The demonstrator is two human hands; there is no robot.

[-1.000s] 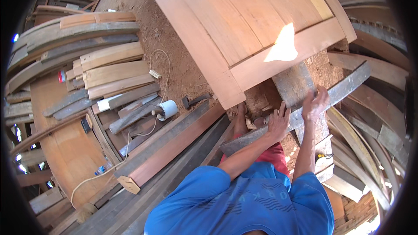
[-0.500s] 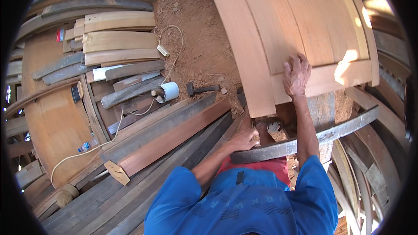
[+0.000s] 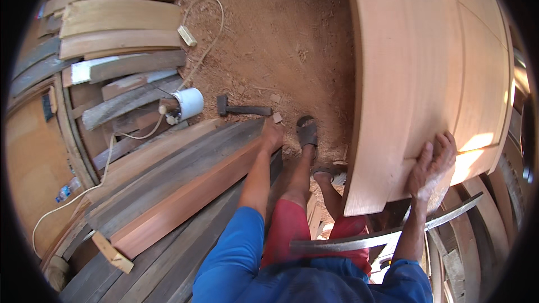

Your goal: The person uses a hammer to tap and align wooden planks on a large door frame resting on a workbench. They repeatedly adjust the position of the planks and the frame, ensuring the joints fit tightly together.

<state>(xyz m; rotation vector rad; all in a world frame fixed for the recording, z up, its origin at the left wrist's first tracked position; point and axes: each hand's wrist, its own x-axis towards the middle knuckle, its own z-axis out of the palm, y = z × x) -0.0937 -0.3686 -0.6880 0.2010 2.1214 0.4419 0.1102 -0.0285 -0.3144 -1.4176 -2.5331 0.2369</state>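
My left hand [image 3: 273,136] reaches out by the far end of a planed reddish beam [image 3: 191,197]. Just beyond it lie a small wood block [image 3: 277,118] and a hammer [image 3: 244,110] with a dark head and handle, on the dirt floor. The fingers are hard to make out, so I cannot tell whether they grip anything. My right hand [image 3: 431,168] rests on the near end of a large panelled wooden door [image 3: 410,78], fingers stretched over its surface. Across my lap, under the right forearm, runs a narrow grey plank [image 3: 359,242].
At left, a white bucket [image 3: 190,102] holds wooden handles, beside a pale cord with a socket block [image 3: 187,36]. Stacked boards [image 3: 120,19] fill the far left. Dark planks [image 3: 185,258] lie along my left side. My sandalled foot [image 3: 307,132] stands on shavings-strewn dirt [image 3: 269,39].
My left hand has moved from near my lap forward and left, toward the hammer. The right hand stays on the door's near end. The view has shifted, so the door appears farther right.
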